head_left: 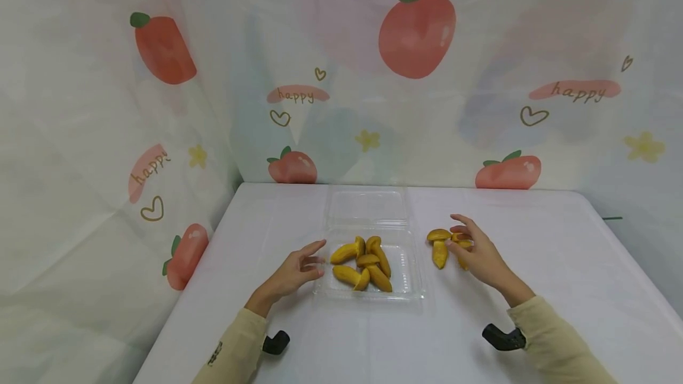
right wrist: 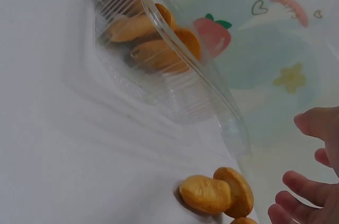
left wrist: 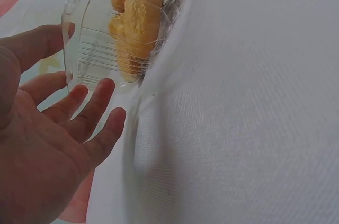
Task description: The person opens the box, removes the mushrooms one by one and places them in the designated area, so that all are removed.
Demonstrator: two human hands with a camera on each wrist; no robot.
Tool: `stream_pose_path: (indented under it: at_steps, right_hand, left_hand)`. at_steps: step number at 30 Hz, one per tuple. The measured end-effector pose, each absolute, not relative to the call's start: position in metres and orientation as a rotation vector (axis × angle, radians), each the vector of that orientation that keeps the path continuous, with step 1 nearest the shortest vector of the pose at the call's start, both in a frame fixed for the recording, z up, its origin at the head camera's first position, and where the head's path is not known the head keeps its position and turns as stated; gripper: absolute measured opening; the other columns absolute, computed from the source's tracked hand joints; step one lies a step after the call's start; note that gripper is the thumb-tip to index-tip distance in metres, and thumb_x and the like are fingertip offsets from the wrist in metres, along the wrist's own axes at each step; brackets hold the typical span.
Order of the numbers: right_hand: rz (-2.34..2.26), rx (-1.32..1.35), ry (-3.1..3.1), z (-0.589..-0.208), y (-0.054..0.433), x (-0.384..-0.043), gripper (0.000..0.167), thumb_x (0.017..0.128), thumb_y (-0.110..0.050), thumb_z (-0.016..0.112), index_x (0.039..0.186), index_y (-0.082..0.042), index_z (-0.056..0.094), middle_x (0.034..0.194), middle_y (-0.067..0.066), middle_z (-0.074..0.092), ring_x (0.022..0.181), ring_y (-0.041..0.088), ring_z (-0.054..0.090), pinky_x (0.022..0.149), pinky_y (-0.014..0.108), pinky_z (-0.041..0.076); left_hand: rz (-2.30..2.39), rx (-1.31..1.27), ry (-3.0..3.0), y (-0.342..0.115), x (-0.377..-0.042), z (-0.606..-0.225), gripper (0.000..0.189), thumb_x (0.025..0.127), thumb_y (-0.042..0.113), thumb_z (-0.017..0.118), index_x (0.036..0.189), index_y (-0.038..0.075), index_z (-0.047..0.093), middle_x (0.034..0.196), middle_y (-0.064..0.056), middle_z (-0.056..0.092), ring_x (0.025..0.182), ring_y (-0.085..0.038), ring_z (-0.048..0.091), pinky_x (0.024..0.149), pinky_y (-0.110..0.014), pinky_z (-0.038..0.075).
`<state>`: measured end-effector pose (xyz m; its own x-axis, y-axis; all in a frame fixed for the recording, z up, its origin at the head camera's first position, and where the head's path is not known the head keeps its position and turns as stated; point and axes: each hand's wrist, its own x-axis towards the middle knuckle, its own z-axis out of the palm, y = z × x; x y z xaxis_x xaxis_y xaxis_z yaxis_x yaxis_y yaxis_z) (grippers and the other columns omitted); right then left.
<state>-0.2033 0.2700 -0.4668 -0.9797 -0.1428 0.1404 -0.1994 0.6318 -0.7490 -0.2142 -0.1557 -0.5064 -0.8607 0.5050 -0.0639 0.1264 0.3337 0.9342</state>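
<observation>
A clear plastic clamshell box stands open on the table, with several yellow-brown mushrooms lying in its base. My left hand is at the box's left side, fingers spread and fingertips right at the rim. To the right of the box, a mushroom lies on the cloth with its cap toward the back. Beside it is a second mushroom, partly hidden behind my right hand. That hand hovers over it with thumb and fingers apart, holding nothing in the right wrist view.
The box's lid is folded back toward the rear wall. White cloth covers the table, and a printed fruit curtain rises behind it and along the left. A black curved piece sticks out from each sleeve near the wrist.
</observation>
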Motion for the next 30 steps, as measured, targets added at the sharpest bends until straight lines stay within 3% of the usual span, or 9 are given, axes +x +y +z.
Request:
stream_pose_path:
  at_steps: [12,30]
  right_hand:
    - [1.345,0.414,-2.718,-0.463,0.234,-0.197,0.060,0.099,-0.015,0.063,0.152,-0.005,0.037,0.133,0.030,0.058,0.119,0.046,0.058,0.095,0.058,0.052]
    - [1.464,0.569,-2.763,-0.460,0.173,-0.194,0.061,0.099,-0.020,0.065,0.152,-0.012,0.038,0.137,0.024,0.057,0.123,0.044,0.058,0.105,0.058,0.050]
  left_hand:
    - [1.542,0.532,2.247,-0.155,-0.213,-0.511,0.070,0.099,0.010,0.064,0.160,0.008,0.030,0.168,-0.015,0.025,0.140,-0.039,0.048,0.118,-0.056,0.038]
    - [1.557,0.550,2.241,-0.156,-0.213,-0.507,0.069,0.099,0.008,0.062,0.159,0.006,0.029,0.168,-0.016,0.025,0.139,-0.040,0.048,0.117,-0.057,0.039]
